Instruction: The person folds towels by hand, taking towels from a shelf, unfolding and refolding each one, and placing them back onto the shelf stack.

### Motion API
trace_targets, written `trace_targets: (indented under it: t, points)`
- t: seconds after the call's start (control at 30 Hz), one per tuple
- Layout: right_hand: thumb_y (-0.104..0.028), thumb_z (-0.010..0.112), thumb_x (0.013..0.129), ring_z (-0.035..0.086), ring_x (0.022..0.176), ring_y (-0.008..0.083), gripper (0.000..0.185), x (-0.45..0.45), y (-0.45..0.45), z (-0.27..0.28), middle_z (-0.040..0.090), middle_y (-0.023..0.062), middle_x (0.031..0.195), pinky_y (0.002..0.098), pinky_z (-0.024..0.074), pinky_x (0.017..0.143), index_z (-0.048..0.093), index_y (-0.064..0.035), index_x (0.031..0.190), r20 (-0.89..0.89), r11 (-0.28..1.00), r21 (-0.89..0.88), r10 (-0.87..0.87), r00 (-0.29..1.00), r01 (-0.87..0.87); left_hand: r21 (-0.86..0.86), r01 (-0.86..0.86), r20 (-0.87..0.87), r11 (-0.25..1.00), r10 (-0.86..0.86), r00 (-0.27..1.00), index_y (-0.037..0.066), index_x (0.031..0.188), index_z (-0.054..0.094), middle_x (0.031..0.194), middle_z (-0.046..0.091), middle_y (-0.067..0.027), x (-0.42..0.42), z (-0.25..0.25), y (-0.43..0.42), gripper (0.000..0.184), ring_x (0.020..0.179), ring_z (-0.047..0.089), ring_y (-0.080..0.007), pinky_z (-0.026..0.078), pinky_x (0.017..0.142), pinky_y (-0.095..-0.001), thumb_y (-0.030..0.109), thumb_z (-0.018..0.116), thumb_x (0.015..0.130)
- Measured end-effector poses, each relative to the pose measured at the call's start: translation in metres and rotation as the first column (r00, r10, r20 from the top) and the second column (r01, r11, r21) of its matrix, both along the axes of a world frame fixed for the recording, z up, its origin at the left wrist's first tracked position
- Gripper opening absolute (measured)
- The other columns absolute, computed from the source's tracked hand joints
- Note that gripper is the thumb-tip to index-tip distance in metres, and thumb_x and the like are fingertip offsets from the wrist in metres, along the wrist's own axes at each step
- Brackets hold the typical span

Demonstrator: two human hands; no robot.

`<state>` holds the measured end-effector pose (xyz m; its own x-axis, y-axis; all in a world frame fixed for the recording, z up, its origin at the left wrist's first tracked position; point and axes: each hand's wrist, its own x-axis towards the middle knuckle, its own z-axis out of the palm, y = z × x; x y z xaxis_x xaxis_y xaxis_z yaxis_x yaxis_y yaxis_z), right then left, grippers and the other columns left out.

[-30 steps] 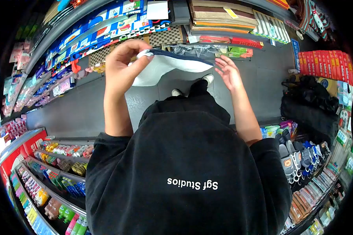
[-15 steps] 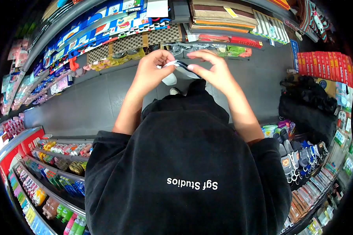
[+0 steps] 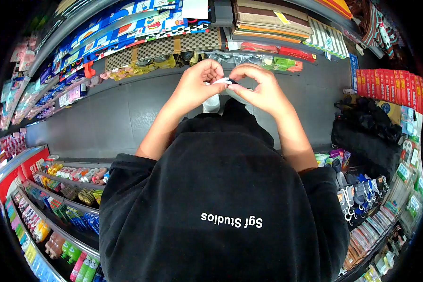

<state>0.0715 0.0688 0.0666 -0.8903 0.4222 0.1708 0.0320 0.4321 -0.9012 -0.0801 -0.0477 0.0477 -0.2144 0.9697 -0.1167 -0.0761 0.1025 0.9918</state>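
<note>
In front of my waist, both hands meet around a small white item with a dark end (image 3: 224,81); it looks thin and soft, but its kind cannot be made out. My left hand (image 3: 202,84) pinches the white part between thumb and curled fingers. Thumb and forefinger of my right hand (image 3: 260,89) close on the dark end. Below the hands, pale shoes (image 3: 211,104) show on the floor, partly covered by the hands and dark clothing.
Shelves ahead hold folded mats (image 3: 270,23) and blue printed packs (image 3: 141,23). Red boxes (image 3: 390,87) stand at the right, above black furry goods (image 3: 366,134). Slippers (image 3: 357,192) hang at lower right. Racks of small bottles (image 3: 75,254) line the lower left. Grey floor (image 3: 113,113) lies between.
My hands have come closer together. My right fingers, spread apart before, now pinch the dark end. The left hand has shifted slightly right, and less of the item shows.
</note>
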Motion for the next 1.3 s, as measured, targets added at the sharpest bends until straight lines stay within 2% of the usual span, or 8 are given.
trace_targets:
  t: [0.13, 0.37, 0.6, 0.7, 0.97, 1.2, 1.27, 1.3]
  points:
    - [-0.008, 0.066, 0.072, 0.059, 0.075, 0.0229, 0.014, 0.001, 0.000, -0.015, 0.063, 0.0099, 0.081, 0.0309, 0.0465, 0.070, 0.062, -0.0018, 0.083, -0.076, 0.990, 0.129, -0.053, 0.996, 0.063, -0.009, -0.014, 0.046, 1.000, 0.015, 0.999, 0.001, 0.085, 0.055, 0.075, 0.057, 0.0005, 0.000, -0.005, 0.001, 0.016, 0.067, 0.051, -0.0041, 0.043, 0.061, -0.0182, 0.000, 0.065, 0.073]
    - [-0.004, 0.066, 0.073, 0.060, 0.078, 0.0199, 0.009, 0.001, -0.005, -0.011, 0.063, 0.0094, 0.082, 0.0285, 0.0464, 0.071, 0.063, 0.0002, 0.080, -0.079, 0.989, 0.080, -0.120, 0.990, 0.126, -0.066, 0.031, 0.181, 0.997, -0.019, 0.983, 0.000, 0.094, 0.060, 0.087, 0.062, -0.0024, -0.006, -0.008, -0.004, 0.015, 0.079, 0.056, -0.0083, 0.045, 0.071, -0.0220, 0.006, 0.062, 0.080]
    - [-0.005, 0.065, 0.071, 0.058, 0.075, 0.0237, 0.009, 0.000, -0.002, -0.013, 0.060, 0.0092, 0.077, 0.0324, 0.0455, 0.069, 0.063, -0.0017, 0.079, -0.152, 0.980, 0.133, -0.126, 0.980, 0.146, -0.043, -0.011, 0.155, 0.999, 0.017, 0.988, -0.001, 0.094, 0.063, 0.083, 0.063, -0.0035, -0.005, -0.016, 0.000, 0.018, 0.074, 0.057, -0.0078, 0.045, 0.067, -0.0214, 0.009, 0.062, 0.080]
    - [-0.006, 0.065, 0.070, 0.058, 0.075, 0.0240, 0.010, 0.000, -0.002, -0.011, 0.060, 0.0091, 0.077, 0.0328, 0.0450, 0.070, 0.063, -0.0021, 0.079, -0.167, 0.975, 0.173, -0.111, 0.980, 0.140, -0.108, -0.065, 0.272, 0.992, 0.092, 0.958, -0.001, 0.095, 0.063, 0.084, 0.063, -0.0040, -0.003, -0.018, 0.001, 0.018, 0.075, 0.057, -0.0082, 0.045, 0.068, -0.0214, 0.008, 0.061, 0.079]
    - [-0.006, 0.066, 0.068, 0.057, 0.073, 0.0239, 0.010, 0.000, -0.001, -0.011, 0.060, 0.0089, 0.075, 0.0326, 0.0448, 0.068, 0.062, -0.0022, 0.077, -0.155, 0.969, 0.183, -0.136, 0.979, 0.163, -0.047, -0.025, 0.075, 0.999, 0.028, 0.997, -0.002, 0.095, 0.062, 0.089, 0.063, -0.0047, -0.003, -0.012, 0.001, 0.017, 0.080, 0.057, -0.0093, 0.045, 0.071, -0.0224, 0.008, 0.061, 0.081]
    - [-0.008, 0.066, 0.070, 0.057, 0.075, 0.0244, 0.013, 0.002, -0.001, -0.009, 0.061, 0.0092, 0.079, 0.0330, 0.0447, 0.069, 0.061, -0.0017, 0.080, -0.069, 0.982, 0.121, -0.135, 0.988, 0.143, -0.046, -0.010, 0.128, 0.999, 0.016, 0.992, -0.001, 0.094, 0.062, 0.088, 0.063, -0.0044, 0.001, -0.004, -0.001, 0.016, 0.080, 0.057, -0.0084, 0.046, 0.072, -0.0221, 0.004, 0.063, 0.079]
    - [-0.009, 0.065, 0.072, 0.057, 0.077, 0.0254, 0.014, 0.001, -0.002, -0.010, 0.061, 0.0099, 0.082, 0.0335, 0.0447, 0.070, 0.061, -0.0016, 0.082, -0.011, 0.988, 0.068, -0.140, 0.990, 0.140, -0.068, -0.007, 0.019, 0.998, 0.009, 1.000, -0.001, 0.096, 0.059, 0.087, 0.062, -0.0039, 0.000, -0.002, -0.001, 0.020, 0.081, 0.057, -0.0083, 0.045, 0.073, -0.0218, 0.002, 0.064, 0.077]
    - [-0.010, 0.063, 0.074, 0.057, 0.079, 0.0267, 0.014, -0.002, -0.004, -0.012, 0.061, 0.0106, 0.084, 0.0342, 0.0444, 0.072, 0.061, -0.0016, 0.085, -0.085, 0.977, 0.138, -0.150, 0.985, 0.160, -0.068, -0.008, 0.020, 0.998, 0.009, 1.000, -0.001, 0.096, 0.059, 0.087, 0.062, -0.0039, 0.001, -0.003, 0.000, 0.020, 0.081, 0.057, -0.0083, 0.045, 0.073, -0.0218, 0.002, 0.064, 0.077]
